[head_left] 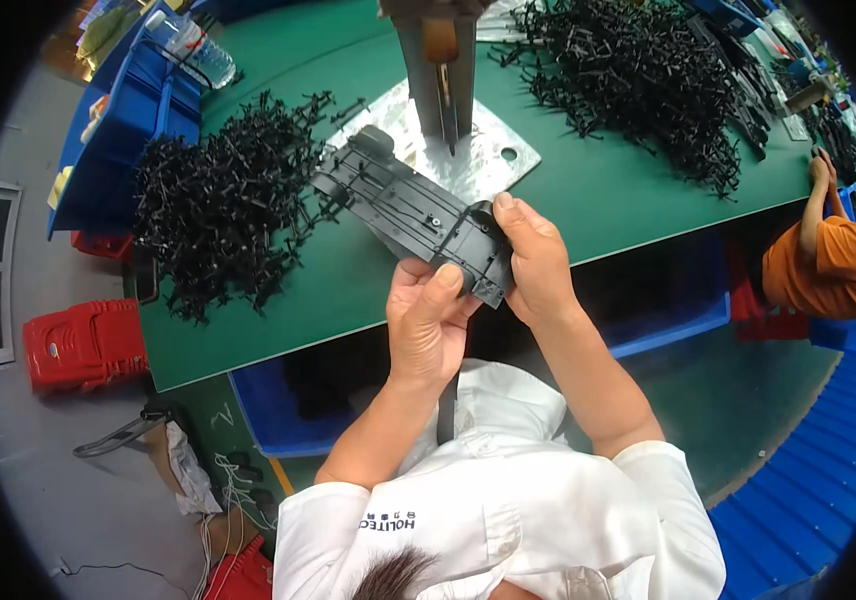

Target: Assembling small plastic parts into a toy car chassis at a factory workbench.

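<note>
A long dark grey plastic moulded part [403, 205], flat with ribs and a small screw point, is held over the near edge of the green table [598, 190]. My left hand [428, 320] grips its near end from below, thumb on top. My right hand [538, 260] holds the same end from the right side, fingers curled over the edge. The part's far end points up and left, toward a metal base plate [478, 160] with an upright metal press column [443, 70].
A heap of small black plastic pieces [223, 210] lies on the left of the table, a larger heap [638, 80] at the back right. Blue bins [133, 120] stand at the left, another blue bin [278, 410] below the table. A red stool [83, 345]. Another person in orange [828, 260] at right.
</note>
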A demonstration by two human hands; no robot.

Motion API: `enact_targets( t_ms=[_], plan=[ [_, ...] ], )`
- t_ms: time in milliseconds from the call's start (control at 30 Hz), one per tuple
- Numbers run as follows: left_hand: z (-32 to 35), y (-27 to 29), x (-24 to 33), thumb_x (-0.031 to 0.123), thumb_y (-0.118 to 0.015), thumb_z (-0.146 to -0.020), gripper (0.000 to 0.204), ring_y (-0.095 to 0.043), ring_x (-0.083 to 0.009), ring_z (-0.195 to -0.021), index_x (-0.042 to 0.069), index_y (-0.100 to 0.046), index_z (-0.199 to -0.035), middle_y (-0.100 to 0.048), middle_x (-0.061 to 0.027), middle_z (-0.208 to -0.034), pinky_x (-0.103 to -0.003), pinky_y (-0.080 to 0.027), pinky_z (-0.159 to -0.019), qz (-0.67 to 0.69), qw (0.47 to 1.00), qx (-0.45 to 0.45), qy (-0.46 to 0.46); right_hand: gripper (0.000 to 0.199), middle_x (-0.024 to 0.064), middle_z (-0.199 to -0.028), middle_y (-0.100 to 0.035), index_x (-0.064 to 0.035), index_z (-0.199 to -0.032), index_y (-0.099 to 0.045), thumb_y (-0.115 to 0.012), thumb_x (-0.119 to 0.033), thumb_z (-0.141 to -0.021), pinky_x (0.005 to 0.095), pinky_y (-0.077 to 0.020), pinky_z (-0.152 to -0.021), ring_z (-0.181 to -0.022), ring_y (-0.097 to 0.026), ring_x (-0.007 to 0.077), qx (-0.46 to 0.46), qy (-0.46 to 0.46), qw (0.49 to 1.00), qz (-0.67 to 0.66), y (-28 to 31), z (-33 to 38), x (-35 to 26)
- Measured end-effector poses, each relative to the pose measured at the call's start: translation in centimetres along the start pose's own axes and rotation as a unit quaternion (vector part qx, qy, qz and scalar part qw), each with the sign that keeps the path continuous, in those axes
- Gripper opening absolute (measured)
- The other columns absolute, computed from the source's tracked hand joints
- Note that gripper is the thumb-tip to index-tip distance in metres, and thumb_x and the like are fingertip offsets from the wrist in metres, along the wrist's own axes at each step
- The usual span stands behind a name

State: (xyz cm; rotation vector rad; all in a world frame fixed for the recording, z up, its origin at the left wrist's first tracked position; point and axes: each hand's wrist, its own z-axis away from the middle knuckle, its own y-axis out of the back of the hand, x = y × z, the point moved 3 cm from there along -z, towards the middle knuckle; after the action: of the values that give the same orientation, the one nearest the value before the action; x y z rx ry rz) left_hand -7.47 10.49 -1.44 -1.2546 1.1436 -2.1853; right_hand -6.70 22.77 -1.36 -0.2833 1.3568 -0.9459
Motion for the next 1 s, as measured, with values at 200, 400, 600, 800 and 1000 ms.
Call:
enact_targets(
  t_ms=[200,400,600,800,1000],
  plan=[
    [1.9,2.4,-0.2,0.012,-0.073,-0.075,0.041,-0.06,-0.0151,-0.091,0.008,-0.048,-0.106,-0.059,-0.0068,-0.103,-0.027,-0.054,-0.073,-0.006,0.999,-0.035,0.014,0.024,-0.0009,-0.079,-0.056,-0.0023,-0.091,-0.054,-0.05,-0.025,-0.096,0.0192,-0.0432,-0.063,-0.067,-0.049,0.0034,-0.013,0.02,0.999,0.026,-0.2,2.5,1.1],
    [3.6,3.4,-0.3,0.011,-0.073,-0.074,0.041,-0.061,-0.0154,-0.09,0.01,-0.048,-0.106,-0.058,-0.0061,-0.102,-0.026,-0.054,-0.07,0.017,0.999,-0.034,0.02,0.023,-0.0027,-0.079,-0.056,-0.0024,-0.092,-0.054,-0.051,-0.025,-0.095,0.0179,-0.0424,-0.064,-0.069,-0.048,0.0017,-0.022,0.016,0.998,0.055,-0.3,4.1,1.5],
    [4.4,4.3,-0.5,0.024,-0.072,-0.075,0.058,-0.061,-0.0152,-0.093,0.008,-0.044,-0.123,-0.06,-0.0069,-0.108,-0.028,-0.052,-0.081,-0.005,0.998,-0.043,0.048,0.023,0.001,-0.086,-0.058,-0.0006,-0.105,-0.053,-0.052,-0.021,-0.095,0.0199,-0.0471,-0.069,-0.076,-0.055,0.0049,-0.014,0.008,0.997,0.071,1.0,5.8,2.2],
    [3.5,3.4,-1.0,0.027,-0.065,-0.081,0.047,-0.061,-0.018,-0.096,0.002,-0.047,-0.117,-0.059,-0.0088,-0.11,-0.035,-0.05,-0.085,-0.008,0.981,-0.07,0.182,0.036,0.0067,-0.098,-0.059,0.0033,-0.123,-0.044,-0.051,-0.016,-0.093,0.0226,-0.0511,-0.073,-0.083,-0.06,0.0084,0.001,-0.034,0.998,0.048,3.2,8.8,1.0],
    [2.4,3.0,-1.5,0.038,-0.056,-0.088,0.044,-0.064,-0.0192,-0.091,0.001,-0.055,-0.113,-0.064,-0.0097,-0.104,-0.034,-0.053,-0.078,-0.055,0.969,-0.029,0.241,0.041,0.0091,-0.103,-0.06,0.0047,-0.123,-0.043,-0.057,-0.017,-0.09,0.0243,-0.05,-0.074,-0.089,-0.059,0.0102,0.031,-0.019,0.997,0.065,3.6,10.3,0.5]
  ],
)
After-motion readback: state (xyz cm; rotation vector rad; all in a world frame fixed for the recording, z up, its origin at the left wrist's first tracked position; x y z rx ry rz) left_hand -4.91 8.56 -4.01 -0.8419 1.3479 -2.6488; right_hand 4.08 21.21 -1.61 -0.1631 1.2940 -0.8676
